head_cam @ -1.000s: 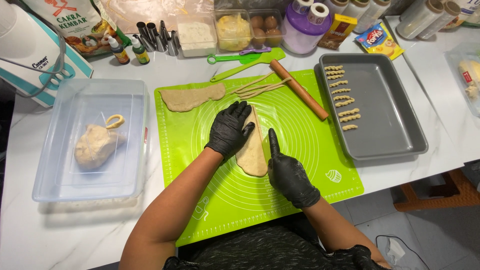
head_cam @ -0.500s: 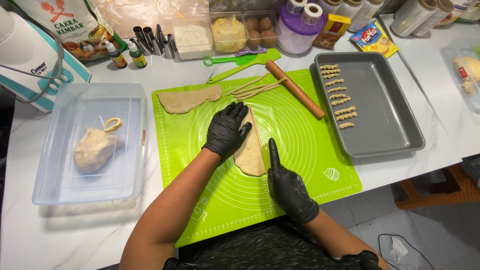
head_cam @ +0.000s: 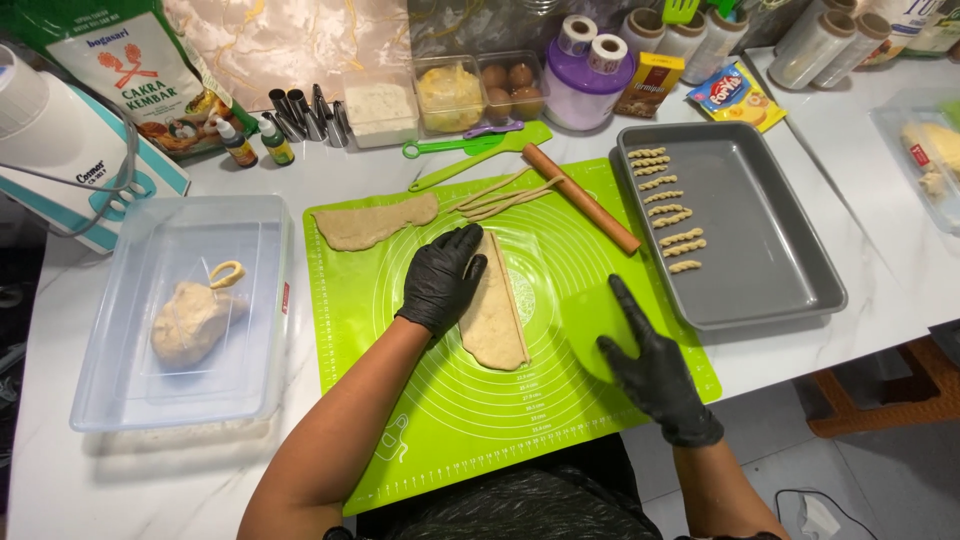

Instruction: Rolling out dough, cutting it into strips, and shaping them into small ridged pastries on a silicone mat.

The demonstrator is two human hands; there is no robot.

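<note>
While the green silicone mat [head_cam: 560, 400] covers the middle of the white marble-look counter [head_cam: 60, 480], its near half lies bare, with open room around the right hand [head_cam: 652, 372]. That black-gloved hand rests flat on the mat's right part, fingers held together and the thumb set apart, clamped on nothing, well short of the grey baking tray [head_cam: 780, 270] whose near-left corner overlaps the mat's edge. The left hand [head_cam: 440, 282], also in a black glove, presses flat on the left side of the rolled dough sheet [head_cam: 497, 320], fingers slightly spread.

This dough is a pale tan, long oval slab lying near-to-far at the mat's centre, with a thin straight strip cut along its right edge. It looks soft and matte.

At the mat's far left lies a second flattened dough piece [head_cam: 372, 222], and thin dough strips [head_cam: 505, 197] lie beside the wooden rolling pin [head_cam: 580, 198], which slants toward the tray. Small twisted dough sticks [head_cam: 665, 208] line the tray's left side. Left of the mat, a clear plastic box [head_cam: 110, 400] holds a lump of dough [head_cam: 190, 322].
</note>
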